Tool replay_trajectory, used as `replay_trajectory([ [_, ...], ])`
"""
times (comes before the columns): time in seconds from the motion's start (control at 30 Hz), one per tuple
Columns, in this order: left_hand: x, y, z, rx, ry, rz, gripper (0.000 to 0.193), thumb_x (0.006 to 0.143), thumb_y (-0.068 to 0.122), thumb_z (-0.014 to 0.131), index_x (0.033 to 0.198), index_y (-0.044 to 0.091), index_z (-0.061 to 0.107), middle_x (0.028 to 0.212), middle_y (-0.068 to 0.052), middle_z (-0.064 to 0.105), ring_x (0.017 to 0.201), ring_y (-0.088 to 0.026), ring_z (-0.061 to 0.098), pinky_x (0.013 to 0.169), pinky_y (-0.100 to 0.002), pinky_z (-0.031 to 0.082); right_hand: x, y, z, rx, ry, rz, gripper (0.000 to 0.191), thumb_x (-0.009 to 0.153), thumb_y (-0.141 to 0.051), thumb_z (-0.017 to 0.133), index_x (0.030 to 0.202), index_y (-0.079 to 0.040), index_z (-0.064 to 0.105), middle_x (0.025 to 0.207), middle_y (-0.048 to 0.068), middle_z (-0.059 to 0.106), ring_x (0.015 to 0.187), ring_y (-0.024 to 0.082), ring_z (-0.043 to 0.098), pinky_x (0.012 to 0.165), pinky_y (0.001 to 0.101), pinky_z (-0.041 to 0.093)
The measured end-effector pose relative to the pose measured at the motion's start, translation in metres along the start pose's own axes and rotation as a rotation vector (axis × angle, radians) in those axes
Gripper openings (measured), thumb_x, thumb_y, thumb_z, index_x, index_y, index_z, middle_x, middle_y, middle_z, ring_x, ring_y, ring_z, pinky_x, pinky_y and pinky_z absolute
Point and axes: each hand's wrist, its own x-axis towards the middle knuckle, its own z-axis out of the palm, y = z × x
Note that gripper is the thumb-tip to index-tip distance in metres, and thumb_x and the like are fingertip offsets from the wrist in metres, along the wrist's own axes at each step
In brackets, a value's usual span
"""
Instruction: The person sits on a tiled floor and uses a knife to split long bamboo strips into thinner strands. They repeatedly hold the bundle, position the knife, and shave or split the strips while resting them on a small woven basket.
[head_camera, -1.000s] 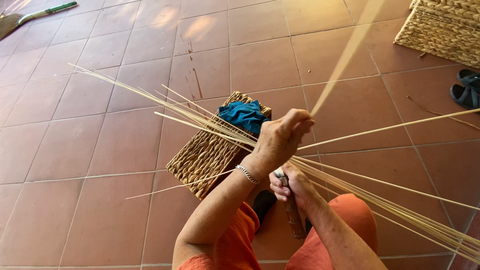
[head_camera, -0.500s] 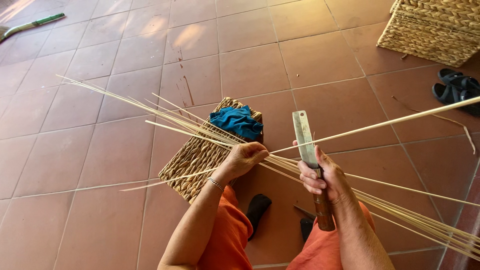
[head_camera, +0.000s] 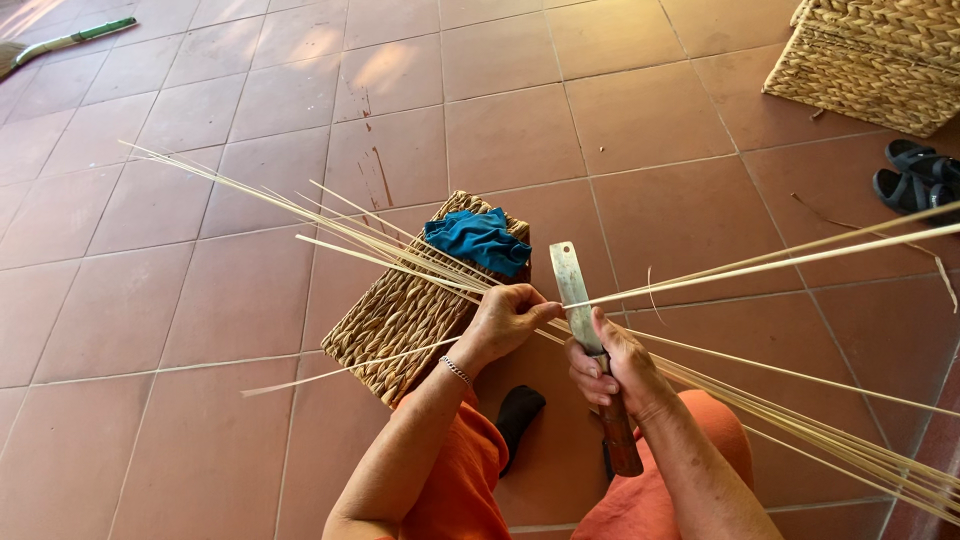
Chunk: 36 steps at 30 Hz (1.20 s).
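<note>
Nearest the camera, the right hand (head_camera: 612, 368) is wrapped in a fist around the brown wooden handle of a knife (head_camera: 590, 340), whose flat grey blade stands up and away from the lap, its squared tip just right of the woven mat (head_camera: 400, 320). A long pale split strip (head_camera: 800, 258) crosses the blade and runs off to the right edge, rising slightly, with a second thin strip just above it. The left hand (head_camera: 505, 320), with a thin bracelet at the wrist, lies just right of the mat's near corner; its fingers are curled and pressed together, pinching the bundle of thin bamboo strips (head_camera: 330, 225) where they meet the blade. These strips are straw-coloured, straight and very slender; they fan out across the top of the mat toward the upper left, and more of them trail to the lower right, past the orange-clothed knee. On the mat's far end sits a crumpled teal cloth (head_camera: 478, 240). The mat itself is a rectangular pad of tan plaited fibre lying askew on the reddish floor tiles (head_camera: 640, 110). Well right of the mat, a pair of dark sandals (head_camera: 915, 175) lies on the tiles, and beyond them stands a large woven basket (head_camera: 880, 55). Far to the upper left of the mat, a green-handled broom (head_camera: 60, 42) lies on the floor.
</note>
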Motion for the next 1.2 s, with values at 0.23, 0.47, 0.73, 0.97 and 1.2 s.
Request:
replay_trajectory([
  [0.23, 0.0, 0.004, 0.004, 0.001, 0.061, -0.036, 0.034, 0.086, 0.032, 0.083, 0.087, -0.001, 0.076, 0.072, -0.005, 0.072, 0.063, -0.009, 0.063, 0.055, -0.027, 0.053, 0.0, 0.006, 0.007, 0.016, 0.05, 0.029, 0.051, 0.104, -0.053, 0.034, 0.125, -0.009, 0.049, 0.056, -0.003, 0.04, 0.035, 0.003, 0.03, 0.028, 0.0203, 0.031],
  [0.47, 0.001, -0.008, -0.024, -0.046, -0.071, -0.115, 0.026, 0.091, 0.031, 0.077, 0.094, 0.005, 0.079, 0.074, 0.0, 0.072, 0.063, -0.006, 0.061, 0.056, -0.023, 0.052, -0.002, -0.009, -0.019, 0.126, -0.008, -0.108, 0.069, 0.105, -0.053, 0.036, 0.15, -0.001, 0.039, 0.057, -0.005, 0.04, 0.036, 0.002, 0.03, 0.028, 0.0194, 0.036],
  [0.73, 0.002, -0.022, -0.021, -0.013, -0.032, -0.118, 0.024, 0.09, 0.028, 0.079, 0.093, 0.004, 0.082, 0.074, 0.0, 0.073, 0.062, -0.006, 0.06, 0.056, -0.023, 0.051, -0.001, -0.006, -0.024, 0.205, -0.052, -0.108, 0.075, 0.106, -0.055, 0.034, 0.153, 0.004, 0.034, 0.057, -0.005, 0.036, 0.036, 0.0, 0.028, 0.027, 0.0181, 0.034],
  [0.97, 0.0, -0.023, -0.022, -0.062, -0.072, -0.145, 0.025, 0.09, 0.028, 0.08, 0.089, 0.003, 0.082, 0.067, 0.001, 0.067, 0.055, -0.004, 0.053, 0.048, -0.021, 0.044, -0.005, -0.008, -0.022, 0.223, -0.072, -0.103, 0.075, 0.107, -0.054, 0.034, 0.152, 0.005, 0.036, 0.057, -0.004, 0.036, 0.036, 0.001, 0.028, 0.027, 0.0183, 0.034],
  [1.2, -0.003, -0.024, -0.018, -0.114, -0.057, -0.174, 0.025, 0.09, 0.028, 0.08, 0.087, 0.003, 0.081, 0.065, 0.002, 0.067, 0.053, -0.004, 0.055, 0.046, -0.02, 0.044, -0.006, -0.006, -0.025, 0.241, -0.066, -0.106, 0.072, 0.108, -0.053, 0.033, 0.152, 0.004, 0.036, 0.058, -0.004, 0.037, 0.036, 0.001, 0.028, 0.027, 0.0177, 0.035],
])
